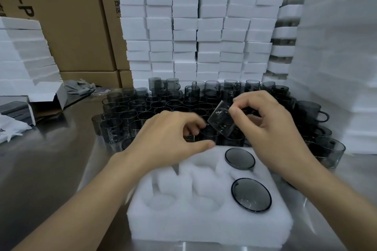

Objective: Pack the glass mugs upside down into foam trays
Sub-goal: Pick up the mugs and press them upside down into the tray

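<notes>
Foam tray (pixel 208 224): white, on the near part of the steel table (pixel 51 159), directly below both hands.
Packed mugs: two smoky glass mugs sit bottom-up in the tray's right column, one in the far pocket (pixel 240 158) and one in the near pocket (pixel 251 194), with their round bases showing.
Empty pockets (pixel 163 191): these take up the left and middle of the tray. Their edges are soft and blurred.
Held mug (pixel 221 121): smoky glass, tilted, in the air just beyond the tray's far edge. It is above the loose mugs and between the two hands.
Right hand (pixel 271 126): grasps the held mug, with the thumb and curled fingers pinching its right side. The wrist passes over the tray's far right corner.
Left hand (pixel 167 138): just left of the held mug. The fingers are curled down among the loose mugs at the tray's far edge, and the thumb is stretched along that edge. Blur hides whether it grips a mug, so that cannot be told.
Loose mugs (pixel 155 106): a dense cluster, mostly upright, filling the table beyond and to the right of the tray.
Foam tray stacks (pixel 204 26): a tall white wall of them behind the mugs, with more at the far right and far left.
Cardboard boxes (pixel 71 26): stacked at far left.
Grey cloth (pixel 81 86): crumpled on the table, far left of the mugs.
</notes>
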Motion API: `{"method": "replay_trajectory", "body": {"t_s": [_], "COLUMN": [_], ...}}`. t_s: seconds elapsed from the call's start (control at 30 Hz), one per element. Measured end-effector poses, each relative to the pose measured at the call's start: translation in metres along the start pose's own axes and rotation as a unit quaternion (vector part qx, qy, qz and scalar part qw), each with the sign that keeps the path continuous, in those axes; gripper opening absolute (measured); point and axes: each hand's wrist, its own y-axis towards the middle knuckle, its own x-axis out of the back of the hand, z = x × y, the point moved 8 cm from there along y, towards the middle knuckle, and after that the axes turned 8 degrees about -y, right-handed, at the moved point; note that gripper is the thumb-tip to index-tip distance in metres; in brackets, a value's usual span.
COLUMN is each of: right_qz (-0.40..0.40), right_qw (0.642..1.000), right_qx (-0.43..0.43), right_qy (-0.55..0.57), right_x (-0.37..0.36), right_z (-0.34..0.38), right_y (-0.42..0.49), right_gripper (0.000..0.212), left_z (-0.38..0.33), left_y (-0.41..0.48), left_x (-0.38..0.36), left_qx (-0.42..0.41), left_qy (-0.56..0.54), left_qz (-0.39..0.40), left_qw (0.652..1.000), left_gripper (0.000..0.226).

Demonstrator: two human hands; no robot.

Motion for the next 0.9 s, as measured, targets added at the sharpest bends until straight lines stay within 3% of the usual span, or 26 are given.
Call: {"method": "replay_trajectory", "body": {"t_s": [0.1,0.27,0.4,0.57,0.67,0.73,0.8,0.9], "right_qz": [0.020,0.021,0.068,0.038,0.010,0.019,0.076,0.156], "right_qw": [0.998,0.995,0.988,0.989,0.989,0.984,0.973,0.955], "right_qx": [0.051,0.073,-0.008,-0.031,-0.043,-0.056,-0.065,-0.062], "right_qy": [0.015,0.062,0.141,0.137,0.142,0.166,0.206,0.245], "right_x": [-0.010,-0.016,-0.025,-0.020,-0.015,-0.015,-0.022,-0.034], "right_z": [0.011,0.013,-0.004,-0.009,-0.012,-0.013,-0.013,-0.007], "right_y": [-0.006,-0.012,-0.013,-0.013,-0.012,-0.011,-0.011,-0.017], "right_gripper": [0.011,0.011,0.030,0.039,0.037,0.041,0.047,0.043], "left_z": [-0.013,-0.015,-0.008,-0.016,-0.017,-0.017,-0.017,-0.019], "left_y": [-0.002,-0.001,-0.003,-0.004,-0.004,-0.005,-0.005,-0.006], "left_x": [-0.002,-0.002,-0.001,-0.011,-0.011,-0.011,-0.013,-0.018], "left_qx": [-0.020,-0.033,-0.009,-0.021,-0.017,-0.004,0.008,0.027], "left_qy": [-0.188,-0.334,-0.362,-0.380,-0.394,-0.436,-0.501,-0.594], "left_qz": [0.007,-0.037,-0.068,0.032,0.039,0.043,0.063,0.097], "left_qw": [0.982,0.941,0.930,0.924,0.918,0.899,0.863,0.798], "left_gripper": [0.068,0.054,0.055,0.062,0.060,0.051,0.043,0.057]}}
